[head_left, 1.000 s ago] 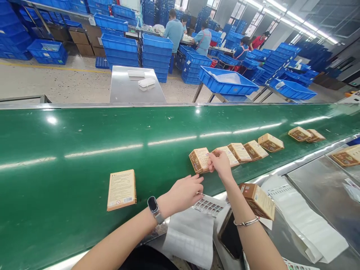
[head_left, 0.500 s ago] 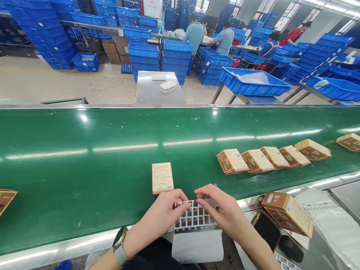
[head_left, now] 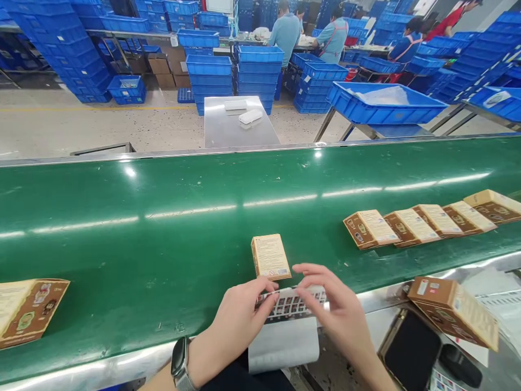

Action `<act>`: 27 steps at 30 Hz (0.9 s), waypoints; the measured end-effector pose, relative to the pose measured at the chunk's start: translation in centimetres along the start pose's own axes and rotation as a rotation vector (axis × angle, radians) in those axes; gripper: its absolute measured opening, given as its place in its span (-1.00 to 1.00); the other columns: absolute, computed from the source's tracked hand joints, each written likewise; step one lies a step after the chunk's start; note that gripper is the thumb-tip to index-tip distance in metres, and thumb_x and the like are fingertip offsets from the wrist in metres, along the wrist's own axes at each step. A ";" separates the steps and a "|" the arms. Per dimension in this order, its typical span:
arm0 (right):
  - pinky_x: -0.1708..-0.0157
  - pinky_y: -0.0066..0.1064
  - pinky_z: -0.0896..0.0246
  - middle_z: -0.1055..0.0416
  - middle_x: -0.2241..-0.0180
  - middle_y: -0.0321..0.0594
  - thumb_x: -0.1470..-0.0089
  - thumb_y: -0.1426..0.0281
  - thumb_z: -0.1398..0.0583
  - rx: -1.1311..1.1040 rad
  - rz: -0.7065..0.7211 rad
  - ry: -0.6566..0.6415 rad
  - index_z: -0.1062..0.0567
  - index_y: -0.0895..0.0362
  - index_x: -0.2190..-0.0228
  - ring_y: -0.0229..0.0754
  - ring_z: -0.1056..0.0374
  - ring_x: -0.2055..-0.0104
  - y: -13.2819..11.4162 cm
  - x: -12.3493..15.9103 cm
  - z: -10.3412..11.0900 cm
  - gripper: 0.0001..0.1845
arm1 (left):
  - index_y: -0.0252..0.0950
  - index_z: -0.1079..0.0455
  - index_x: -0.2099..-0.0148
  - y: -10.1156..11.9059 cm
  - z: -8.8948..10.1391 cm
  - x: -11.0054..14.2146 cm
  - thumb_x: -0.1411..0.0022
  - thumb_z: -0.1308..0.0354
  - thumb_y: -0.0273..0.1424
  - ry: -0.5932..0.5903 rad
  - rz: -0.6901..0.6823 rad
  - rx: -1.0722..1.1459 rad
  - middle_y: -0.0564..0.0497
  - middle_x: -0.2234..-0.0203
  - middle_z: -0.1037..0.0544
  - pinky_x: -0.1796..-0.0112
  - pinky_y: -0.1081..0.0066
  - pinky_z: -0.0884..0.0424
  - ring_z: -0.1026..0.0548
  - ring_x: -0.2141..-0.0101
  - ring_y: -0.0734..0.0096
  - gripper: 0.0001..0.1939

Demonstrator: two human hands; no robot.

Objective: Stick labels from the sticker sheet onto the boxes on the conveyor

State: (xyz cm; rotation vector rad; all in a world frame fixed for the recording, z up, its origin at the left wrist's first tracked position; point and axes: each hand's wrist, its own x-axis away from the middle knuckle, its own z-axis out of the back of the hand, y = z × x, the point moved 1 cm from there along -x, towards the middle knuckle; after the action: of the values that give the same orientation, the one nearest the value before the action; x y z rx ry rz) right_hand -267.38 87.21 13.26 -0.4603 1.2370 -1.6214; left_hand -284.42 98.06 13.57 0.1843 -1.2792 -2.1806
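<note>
My left hand (head_left: 238, 320) pinches the left edge of a sticker sheet (head_left: 290, 305) at the near rim of the green conveyor belt (head_left: 163, 239). My right hand (head_left: 340, 312) hovers over the sheet's right side with its fingers curled and spread, fingertips touching the sheet. A small tan box (head_left: 270, 257) lies flat on the belt just beyond my hands. To the right, a row of several brown boxes (head_left: 411, 225) lies on the belt. Another brown box (head_left: 30, 310) lies at the far left.
A brown box (head_left: 453, 310) rests on a dark phone (head_left: 411, 347) on the steel bench at lower right. Beyond the belt stand a steel table (head_left: 240, 127), stacked blue crates (head_left: 260, 73), a blue tray (head_left: 382, 106), and several people working at the back.
My right hand left the row of boxes on the belt and came back to the sticker sheet, joining the left hand. The view swung left, and a box appeared at far left.
</note>
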 end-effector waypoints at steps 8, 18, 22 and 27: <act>0.18 -0.21 -0.41 -0.54 0.09 -0.05 0.02 0.02 -0.35 -0.441 -0.561 0.336 -0.60 0.13 0.29 0.04 -0.46 0.12 5.3 -4.1 -3.9 -0.57 | -0.21 -0.27 0.25 -3.1 -0.9 -1.4 -0.40 -0.03 -0.43 -0.150 -0.287 -0.234 0.05 -0.28 -0.30 0.39 0.38 -0.35 -0.51 0.50 0.50 -0.89; 0.31 -0.24 -0.39 -0.55 0.19 -0.05 -0.02 -0.01 -0.28 -0.161 -0.491 0.383 -0.53 0.13 0.34 0.00 -0.45 0.26 6.4 -4.2 -2.8 -0.56 | -0.22 -0.28 0.28 -2.2 -2.2 -3.5 -0.39 -0.06 -0.43 -0.168 -0.381 -0.275 0.05 -0.27 -0.32 0.43 0.36 -0.37 -0.57 0.44 0.43 -0.88; 0.14 -0.18 -0.33 -0.54 0.26 -0.08 -0.01 0.04 -0.28 0.026 -0.462 0.433 -0.51 0.11 0.34 0.01 -0.43 0.21 6.9 -4.5 -2.3 -0.61 | -0.22 -0.32 0.27 -1.6 -2.7 -4.3 -0.37 -0.08 -0.42 -0.168 -0.371 -0.245 0.04 -0.26 -0.34 0.41 0.38 -0.36 -0.59 0.37 0.38 -0.90; 0.24 -0.17 -0.34 -0.56 0.29 -0.05 -0.01 0.08 -0.22 0.126 -0.489 0.435 -0.37 0.16 0.09 0.03 -0.47 0.29 7.0 -5.1 -0.1 -0.48 | -0.23 -0.46 0.29 -1.0 -2.6 -3.8 -0.32 -0.17 -0.40 -0.174 -0.282 -0.053 0.01 0.00 -0.60 0.35 0.44 -0.34 -0.55 0.40 0.41 -0.91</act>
State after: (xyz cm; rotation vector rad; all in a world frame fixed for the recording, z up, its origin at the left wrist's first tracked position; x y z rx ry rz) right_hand -261.93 91.92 8.40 -0.3563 1.3964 -2.2921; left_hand -280.74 98.54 10.74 0.1655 -1.3560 -2.5147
